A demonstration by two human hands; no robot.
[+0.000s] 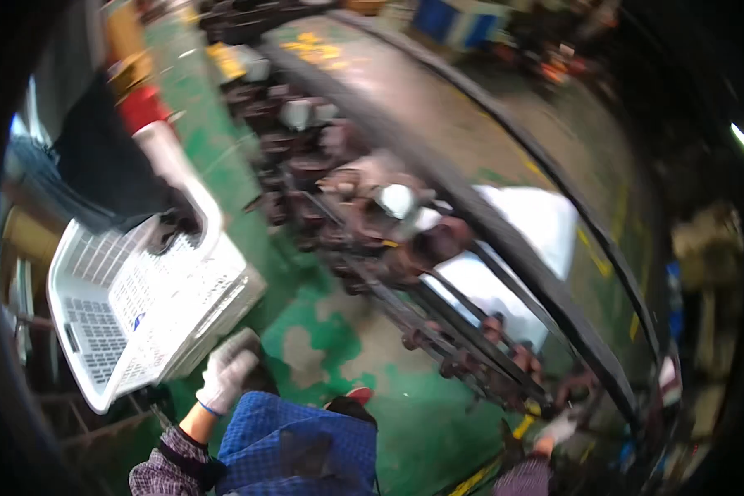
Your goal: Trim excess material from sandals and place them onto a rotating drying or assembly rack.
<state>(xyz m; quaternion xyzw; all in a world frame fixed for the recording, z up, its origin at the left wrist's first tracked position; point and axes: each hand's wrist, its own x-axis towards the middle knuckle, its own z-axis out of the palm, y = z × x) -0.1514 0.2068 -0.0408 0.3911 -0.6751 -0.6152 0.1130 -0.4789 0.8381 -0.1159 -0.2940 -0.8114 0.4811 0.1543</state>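
Left hand point(226, 369): gloved in white, fingers curled, set against the near corner of the white plastic crate point(140, 306); a firm hold cannot be confirmed
Right hand point(560, 427): gloved, near right, blurred; grip cannot be told
Crate: held tilted at left; its far rim is gripped by another person's dark-gloved hand point(176, 225)
Rack point(372, 248): rusty metal parts are lined up along the centre, over a green floor point(322, 331)

White perforated plastic crate point(140, 306), tilted, open side up, above green floor
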